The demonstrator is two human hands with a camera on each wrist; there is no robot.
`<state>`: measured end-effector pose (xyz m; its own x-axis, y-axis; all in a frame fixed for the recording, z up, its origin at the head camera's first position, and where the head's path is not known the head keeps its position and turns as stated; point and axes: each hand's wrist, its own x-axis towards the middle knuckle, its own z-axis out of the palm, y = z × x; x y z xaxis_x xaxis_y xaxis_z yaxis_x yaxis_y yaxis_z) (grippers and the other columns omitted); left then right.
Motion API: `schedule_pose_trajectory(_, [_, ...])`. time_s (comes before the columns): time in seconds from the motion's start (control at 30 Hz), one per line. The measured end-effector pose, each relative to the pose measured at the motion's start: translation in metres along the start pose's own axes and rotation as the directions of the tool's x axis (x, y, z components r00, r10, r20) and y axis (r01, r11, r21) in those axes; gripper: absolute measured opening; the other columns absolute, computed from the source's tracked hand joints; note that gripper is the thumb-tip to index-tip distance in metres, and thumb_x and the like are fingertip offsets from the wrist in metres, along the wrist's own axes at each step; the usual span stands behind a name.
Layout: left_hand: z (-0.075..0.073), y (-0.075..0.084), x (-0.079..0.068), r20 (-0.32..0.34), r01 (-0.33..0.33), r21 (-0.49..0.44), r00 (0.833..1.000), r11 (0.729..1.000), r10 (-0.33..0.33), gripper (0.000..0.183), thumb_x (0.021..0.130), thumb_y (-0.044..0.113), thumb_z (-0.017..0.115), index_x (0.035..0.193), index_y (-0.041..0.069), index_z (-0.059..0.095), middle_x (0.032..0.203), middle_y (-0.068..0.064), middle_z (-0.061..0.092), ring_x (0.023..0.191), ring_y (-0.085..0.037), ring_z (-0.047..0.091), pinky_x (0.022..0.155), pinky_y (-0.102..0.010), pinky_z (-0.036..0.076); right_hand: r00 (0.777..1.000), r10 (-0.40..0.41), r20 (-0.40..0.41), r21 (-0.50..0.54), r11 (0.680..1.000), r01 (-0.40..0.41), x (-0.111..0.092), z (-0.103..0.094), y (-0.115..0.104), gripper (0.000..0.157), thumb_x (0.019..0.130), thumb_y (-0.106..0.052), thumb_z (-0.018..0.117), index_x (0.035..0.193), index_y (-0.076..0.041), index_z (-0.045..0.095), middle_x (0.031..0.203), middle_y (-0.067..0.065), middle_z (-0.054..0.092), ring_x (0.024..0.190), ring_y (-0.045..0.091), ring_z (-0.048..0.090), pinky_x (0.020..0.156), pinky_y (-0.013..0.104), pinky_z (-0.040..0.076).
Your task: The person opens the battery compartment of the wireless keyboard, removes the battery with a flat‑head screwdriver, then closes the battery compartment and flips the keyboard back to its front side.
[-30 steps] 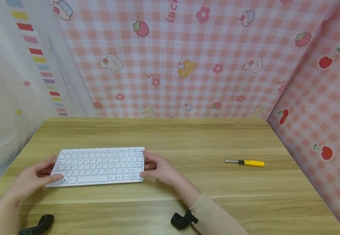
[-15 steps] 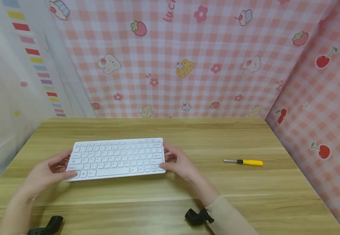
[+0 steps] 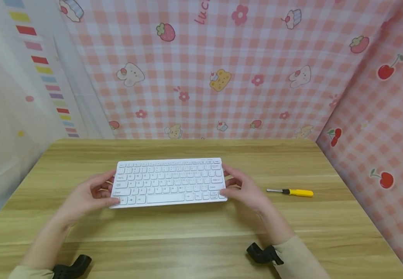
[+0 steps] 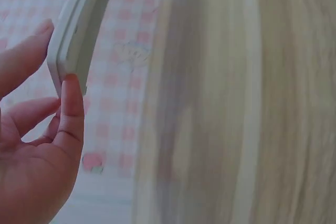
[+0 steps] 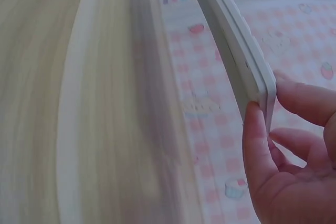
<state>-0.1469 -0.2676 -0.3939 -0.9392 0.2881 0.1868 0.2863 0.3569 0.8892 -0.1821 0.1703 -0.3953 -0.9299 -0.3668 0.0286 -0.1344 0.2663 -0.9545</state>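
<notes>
A white keyboard (image 3: 168, 182) is held up over the middle of the table, keys facing up and its right end slightly farther back. My left hand (image 3: 91, 193) grips its left end, the thumb on the front corner and the other fingers at the side and underneath. At the opposite end my right hand (image 3: 243, 188) holds it likewise, thumb on the front right corner. In the left wrist view the edge of the keyboard (image 4: 73, 40) sits between thumb and fingers, away from the tabletop. The right wrist view shows the same pinch on the keyboard (image 5: 241, 51).
A screwdriver (image 3: 292, 192) with a yellow handle lies on the wooden table (image 3: 173, 248), right of my right hand. Behind the table hangs a pink checked cloth (image 3: 194, 77), with more cloth at both sides. Black wrist mounts (image 3: 72, 267) sit on both forearms.
Both hands have carried the keyboard to the right and somewhat farther back, from the left side to the middle, raising it off the table. The screwdriver has stayed in place.
</notes>
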Motion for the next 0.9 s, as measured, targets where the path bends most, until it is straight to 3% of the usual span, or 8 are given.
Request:
schedule_pose_trajectory(0.27, [0.023, 0.003, 0.014, 0.09, 0.058, -0.12, 0.995, 0.991, -0.047, 0.085, 0.077, -0.006, 0.08, 0.146, -0.014, 0.033, 0.12, -0.025, 0.046, 0.097, -0.015, 0.055, 0.081, -0.021, 0.054, 0.999, 0.003, 0.04, -0.047, 0.999, -0.001, -0.013, -0.029, 0.015, 0.079, 0.085, 0.001, 0.075, 0.152, -0.001, 0.034, 0.13, 0.021, 0.049, 0.101, 0.029, 0.057, 0.082, 0.026, 0.052])
schedule_pose_trajectory(0.6, [0.047, -0.004, 0.023, 0.189, 0.105, -0.093, 0.978, 0.99, -0.086, 0.088, 0.075, -0.004, 0.082, 0.145, -0.016, 0.031, 0.121, -0.026, 0.047, 0.099, -0.028, 0.057, 0.082, -0.028, 0.056, 0.998, 0.032, 0.054, -0.149, 0.989, -0.024, -0.026, -0.047, 0.031, 0.078, 0.085, -0.001, 0.076, 0.15, 0.004, 0.034, 0.124, 0.019, 0.051, 0.101, 0.027, 0.058, 0.087, 0.025, 0.05])
schedule_pose_trajectory(0.9, [0.061, -0.009, 0.03, 0.253, 0.162, -0.097, 0.958, 0.982, -0.133, 0.089, 0.074, -0.008, 0.081, 0.145, -0.018, 0.028, 0.124, -0.028, 0.046, 0.099, -0.03, 0.058, 0.081, -0.029, 0.057, 0.997, 0.041, 0.065, -0.233, 0.972, -0.025, -0.026, -0.051, 0.042, 0.076, 0.084, -0.001, 0.077, 0.147, 0.009, 0.036, 0.121, 0.022, 0.058, 0.099, 0.026, 0.06, 0.081, 0.026, 0.052])
